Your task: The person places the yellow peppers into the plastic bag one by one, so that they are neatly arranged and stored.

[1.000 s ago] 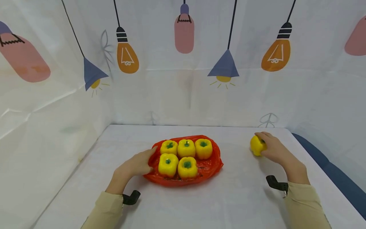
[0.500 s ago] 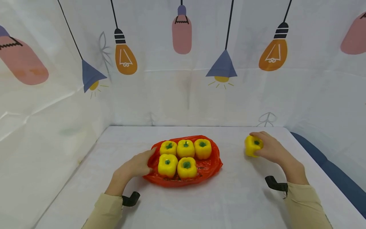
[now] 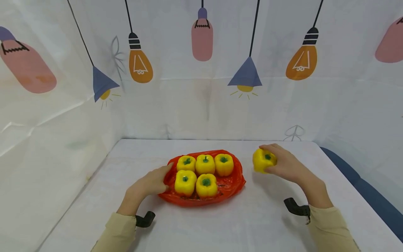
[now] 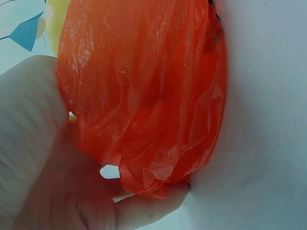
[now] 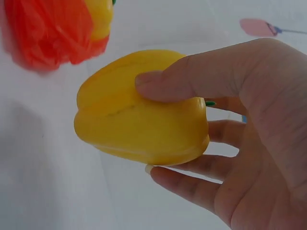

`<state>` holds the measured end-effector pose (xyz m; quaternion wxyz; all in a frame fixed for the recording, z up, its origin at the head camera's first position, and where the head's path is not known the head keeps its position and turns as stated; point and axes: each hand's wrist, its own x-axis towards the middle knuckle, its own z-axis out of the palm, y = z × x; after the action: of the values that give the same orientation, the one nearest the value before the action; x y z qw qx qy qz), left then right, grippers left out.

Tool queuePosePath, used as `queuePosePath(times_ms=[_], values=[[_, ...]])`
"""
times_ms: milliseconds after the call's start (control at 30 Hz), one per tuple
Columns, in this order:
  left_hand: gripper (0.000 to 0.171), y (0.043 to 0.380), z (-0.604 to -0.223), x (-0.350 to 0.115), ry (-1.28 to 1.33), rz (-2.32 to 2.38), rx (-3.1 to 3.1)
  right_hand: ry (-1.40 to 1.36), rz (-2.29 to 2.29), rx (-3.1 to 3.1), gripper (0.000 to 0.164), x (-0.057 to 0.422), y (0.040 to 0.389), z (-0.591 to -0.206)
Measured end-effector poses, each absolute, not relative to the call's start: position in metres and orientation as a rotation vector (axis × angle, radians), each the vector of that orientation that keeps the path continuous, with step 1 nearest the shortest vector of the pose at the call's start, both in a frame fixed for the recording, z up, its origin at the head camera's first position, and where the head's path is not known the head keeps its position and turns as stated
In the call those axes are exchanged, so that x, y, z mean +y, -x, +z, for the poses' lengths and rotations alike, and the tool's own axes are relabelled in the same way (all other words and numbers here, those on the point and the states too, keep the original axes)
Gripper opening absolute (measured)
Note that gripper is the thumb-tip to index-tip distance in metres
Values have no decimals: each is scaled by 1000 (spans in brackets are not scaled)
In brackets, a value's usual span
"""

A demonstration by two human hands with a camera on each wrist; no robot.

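My right hand (image 3: pixel 288 165) holds a yellow bell pepper (image 3: pixel 262 161) above the table, to the right of the tray. In the right wrist view the thumb lies along the top of the pepper (image 5: pixel 129 120) and the fingers come round beneath it; its green stem points back to the palm. My left hand (image 3: pixel 151 182) grips the left end of an oval tray (image 3: pixel 231 190) covered in thin red plastic. Up close, the left wrist view has that crinkled red plastic (image 4: pixel 144 96) between thumb and fingers. Several yellow peppers (image 3: pixel 206 184) stand in the tray, stems up, in two rows.
The tray's right end shows bare red plastic beside the front row. A white cloth covers the table (image 3: pixel 220 231). A white sheet (image 3: pixel 189 105) printed with lamps hangs behind, and a dark blue seat-like shape (image 3: pixel 346 168) is past the right edge.
My right hand has lifted the pepper off the table and carried it left, closer to the tray, its stem turning into view. The left hand stays at the tray's end.
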<state>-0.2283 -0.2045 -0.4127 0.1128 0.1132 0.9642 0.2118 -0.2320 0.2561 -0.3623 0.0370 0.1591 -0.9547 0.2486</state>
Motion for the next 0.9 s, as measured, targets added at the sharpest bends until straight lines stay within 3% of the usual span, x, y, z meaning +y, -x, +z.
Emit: queuePosePath(times_ms=[900], values=[[83,226,-410,-203,-355,575,2833,-840,799,-2858,69,170,206,-355]])
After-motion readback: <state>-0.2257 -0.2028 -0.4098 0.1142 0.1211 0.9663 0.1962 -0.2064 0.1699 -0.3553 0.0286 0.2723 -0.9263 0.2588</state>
